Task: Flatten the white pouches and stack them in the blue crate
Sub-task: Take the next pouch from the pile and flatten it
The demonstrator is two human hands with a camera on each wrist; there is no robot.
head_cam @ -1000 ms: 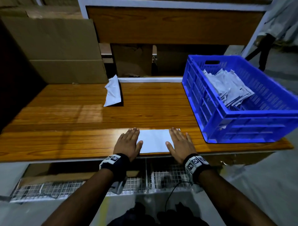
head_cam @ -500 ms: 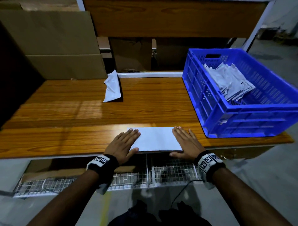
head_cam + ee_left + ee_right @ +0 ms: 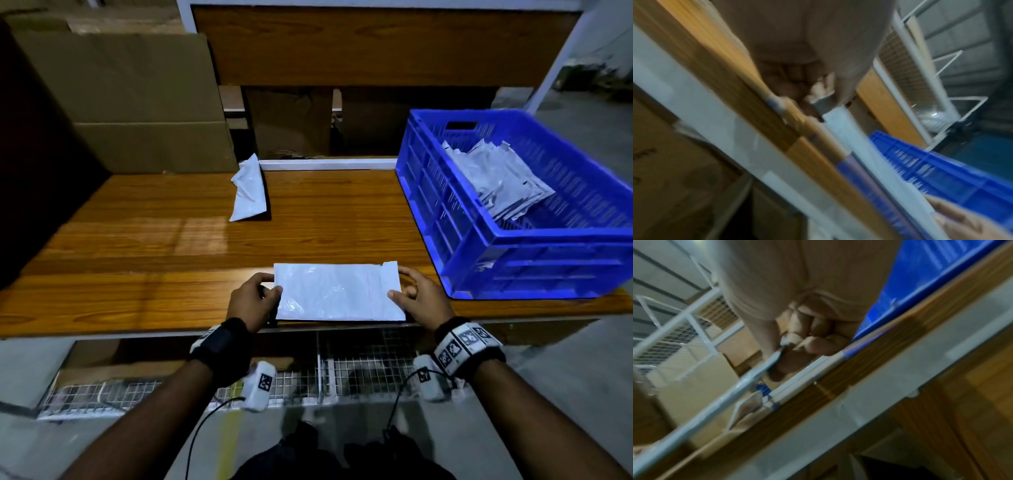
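Observation:
A flattened white pouch (image 3: 337,293) lies at the front edge of the wooden table (image 3: 154,274). My left hand (image 3: 255,298) pinches its left end with curled fingers. My right hand (image 3: 416,296) pinches its right end, thumb on top. Both wrist views are blurred; the left wrist view shows fingertips (image 3: 819,91) on the pouch edge (image 3: 840,120), and in the right wrist view the pouch edge (image 3: 756,371) sits under curled fingers (image 3: 813,344). A blue crate (image 3: 534,253) stands at the table's right with several flat white pouches (image 3: 496,181) in it. One crumpled white pouch (image 3: 248,188) lies at the back centre.
Brown cardboard (image 3: 137,102) leans at the back left. A wooden panel (image 3: 376,44) in a white frame rises behind the table. A white wire-mesh rack (image 3: 308,373) sits under the table's front edge.
Both hands were pressing flat on the pouch and slid outward to its ends. Now their fingers have curled and they pinch the two ends.

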